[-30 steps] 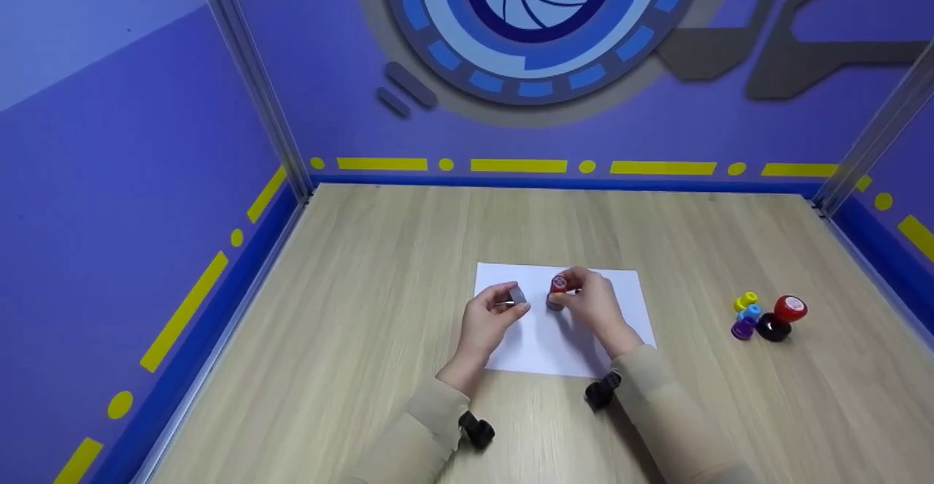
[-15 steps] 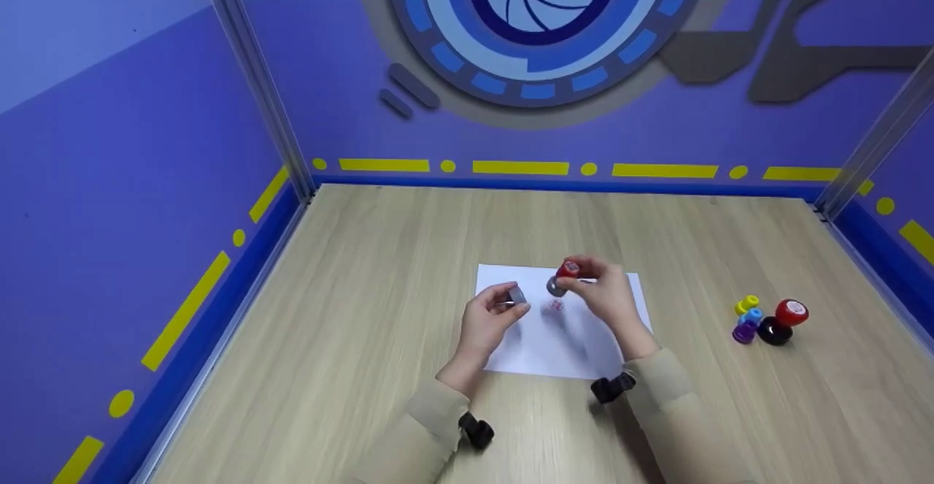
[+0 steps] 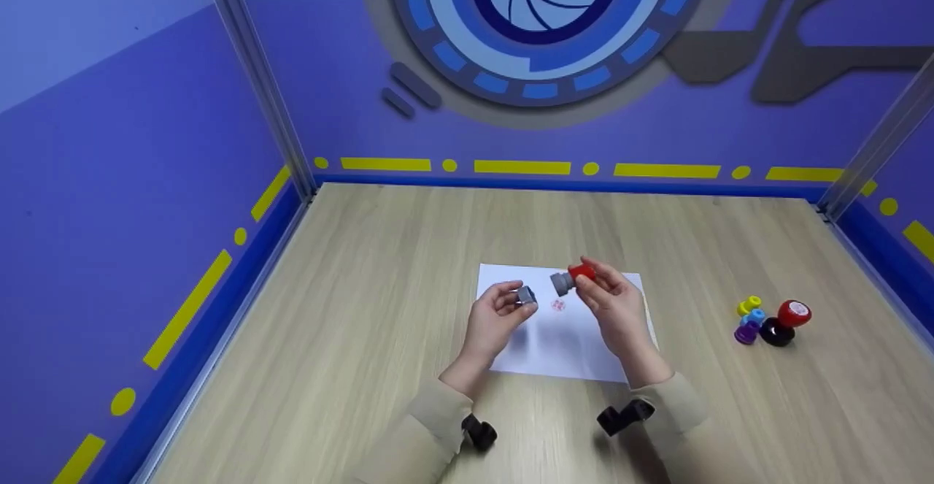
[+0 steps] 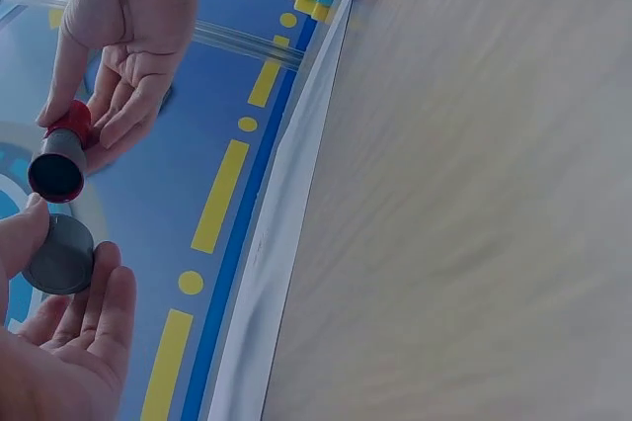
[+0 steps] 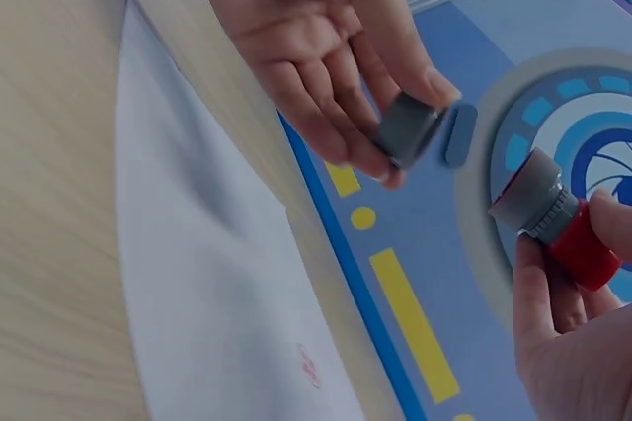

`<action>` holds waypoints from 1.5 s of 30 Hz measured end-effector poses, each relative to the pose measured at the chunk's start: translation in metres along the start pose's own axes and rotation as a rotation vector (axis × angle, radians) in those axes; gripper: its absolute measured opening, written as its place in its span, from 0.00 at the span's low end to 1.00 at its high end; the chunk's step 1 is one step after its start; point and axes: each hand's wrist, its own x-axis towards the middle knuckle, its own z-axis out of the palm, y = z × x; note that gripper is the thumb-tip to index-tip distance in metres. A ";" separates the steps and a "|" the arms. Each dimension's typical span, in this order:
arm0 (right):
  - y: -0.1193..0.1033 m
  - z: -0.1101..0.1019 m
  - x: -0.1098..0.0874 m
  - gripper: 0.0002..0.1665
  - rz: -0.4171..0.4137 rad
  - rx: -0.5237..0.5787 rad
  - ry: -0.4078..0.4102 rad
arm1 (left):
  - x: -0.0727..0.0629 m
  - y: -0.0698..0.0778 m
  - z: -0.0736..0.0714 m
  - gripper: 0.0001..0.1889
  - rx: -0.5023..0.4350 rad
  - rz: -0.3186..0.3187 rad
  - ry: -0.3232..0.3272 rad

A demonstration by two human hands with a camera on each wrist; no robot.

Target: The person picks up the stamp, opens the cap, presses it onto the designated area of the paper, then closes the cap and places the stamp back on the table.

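Note:
My right hand pinches a small red and grey stamp by its red end, tilted, its grey end turned toward the left hand. The left hand holds a grey cap between thumb and fingers. In the right wrist view the stamp and the cap are apart. Both hands are above a white sheet of paper, which bears a small red stamped mark. The left wrist view shows the stamp's dark round face near the cap.
To the right on the wooden table stand a yellow stamp, a light blue one, a purple one and a larger red and black stamp. Blue panels enclose the table's back and sides.
The right hand has lifted the stamp off the paper, baring the red mark, and tilted its grey end toward the left hand. The left hand has shifted slightly with the cap.

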 end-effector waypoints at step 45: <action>0.031 0.013 -0.011 0.26 -0.013 -0.193 -0.035 | -0.002 -0.004 0.003 0.20 -0.011 -0.005 -0.075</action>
